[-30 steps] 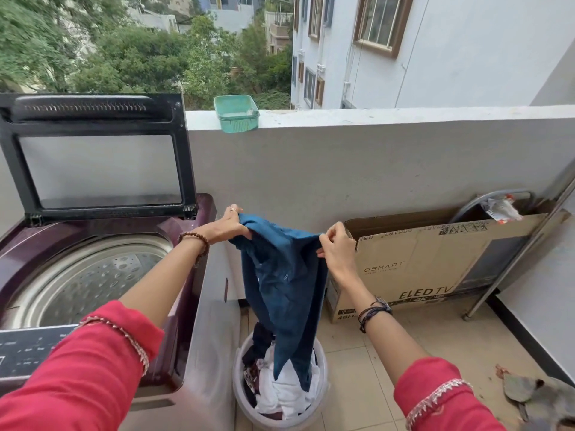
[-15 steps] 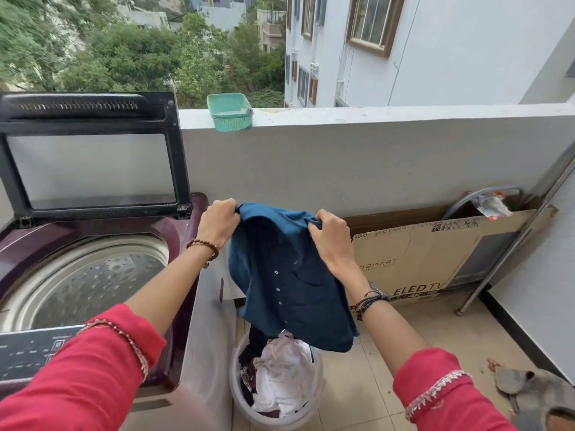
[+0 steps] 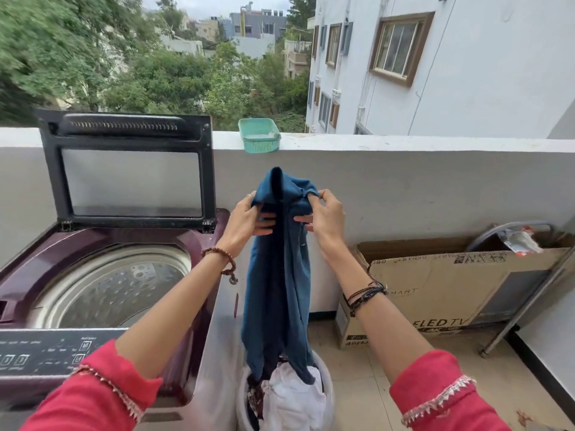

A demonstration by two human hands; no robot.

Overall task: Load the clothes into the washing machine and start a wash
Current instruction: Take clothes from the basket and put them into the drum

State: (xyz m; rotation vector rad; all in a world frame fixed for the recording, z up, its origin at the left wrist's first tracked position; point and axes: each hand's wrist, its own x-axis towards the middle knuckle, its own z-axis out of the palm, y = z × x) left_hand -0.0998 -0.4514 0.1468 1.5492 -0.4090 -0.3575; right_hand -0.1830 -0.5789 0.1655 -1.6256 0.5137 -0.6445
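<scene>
A dark blue garment (image 3: 280, 275) hangs long and narrow in front of me, its lower end reaching into the white laundry bucket (image 3: 326, 399) on the floor. My left hand (image 3: 245, 219) grips its top on the left side, and my right hand (image 3: 323, 219) pinches the top on the right. White and dark clothes (image 3: 289, 396) fill the bucket. To the left stands the maroon top-load washing machine (image 3: 93, 244), with its lid (image 3: 130, 169) raised and the steel drum (image 3: 112, 284) showing no clothes. Its control panel (image 3: 46, 353) lies nearest me.
A balcony wall (image 3: 404, 181) runs across behind, with a green plastic basket (image 3: 259, 135) on its ledge. A cardboard TV box (image 3: 435, 290) and a metal frame (image 3: 529, 300) lean at the right. Tiled floor (image 3: 357, 384) shows right of the bucket.
Both hands lifted the blue garment higher and came closer together at its top. The cloth now hangs stretched and narrow instead of bunched and spread.
</scene>
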